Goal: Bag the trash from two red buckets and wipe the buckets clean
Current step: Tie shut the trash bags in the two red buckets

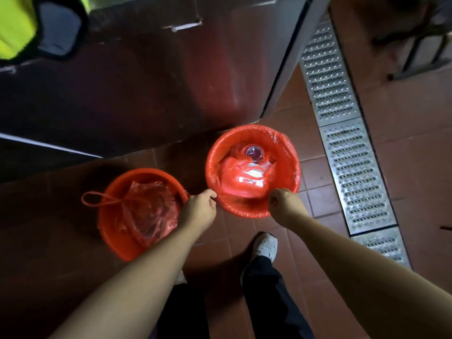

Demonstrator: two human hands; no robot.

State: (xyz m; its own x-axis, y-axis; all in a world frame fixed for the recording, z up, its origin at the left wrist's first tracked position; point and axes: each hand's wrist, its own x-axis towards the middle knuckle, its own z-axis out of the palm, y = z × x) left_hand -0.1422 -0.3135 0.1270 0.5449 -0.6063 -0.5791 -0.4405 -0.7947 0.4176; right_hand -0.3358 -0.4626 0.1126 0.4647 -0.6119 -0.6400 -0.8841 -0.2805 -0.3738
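View from above of two red buckets standing upright on a brown tiled floor (pixel 325 172), mouths open toward the camera. The right bucket (pixel 288 152) stands at the corner of a dark steel cabinet (pixel 146 81); a red plastic liner (pixel 244 209) is folded over its rim, and inside lie crumpled red plastic, white paper and a clear cup (pixel 254 152) lying with its mouth upward. The left bucket (pixel 110 231), nearer the person than the right bucket and close beside it, holds a translucent red bag (pixel 146 211) whose drawstring loop (pixel 95 199) hangs over the rim, away from the right bucket. The left hand (pixel 199 209) and right hand (pixel 283 204), fingers curled, pinch the liner at the right bucket's near rim, one at each side. A perforated metal drain grate (pixel 347 148) runs lengthwise on the far side of the right bucket from the left bucket. A white shoe (pixel 265 245) stands below the right bucket.
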